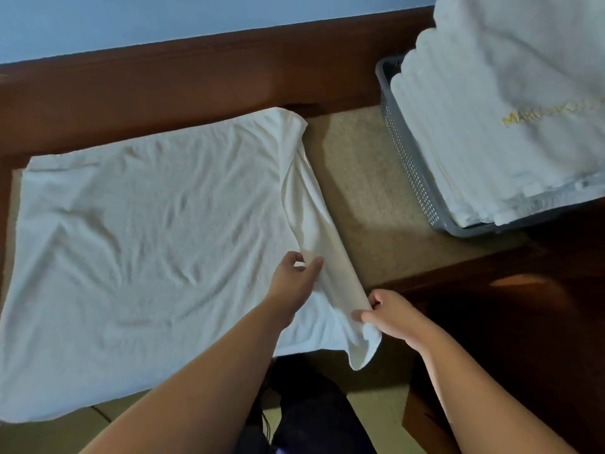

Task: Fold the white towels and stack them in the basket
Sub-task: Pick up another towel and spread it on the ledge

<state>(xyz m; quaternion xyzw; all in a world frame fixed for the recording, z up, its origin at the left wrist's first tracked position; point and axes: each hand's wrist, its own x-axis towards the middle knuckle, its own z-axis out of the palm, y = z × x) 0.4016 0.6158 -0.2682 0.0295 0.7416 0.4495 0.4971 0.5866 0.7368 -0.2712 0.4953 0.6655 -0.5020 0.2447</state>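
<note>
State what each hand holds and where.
Right hand pinches the spread towel at its near right corner; left hand touches its right edge, grip unclear.
</note>
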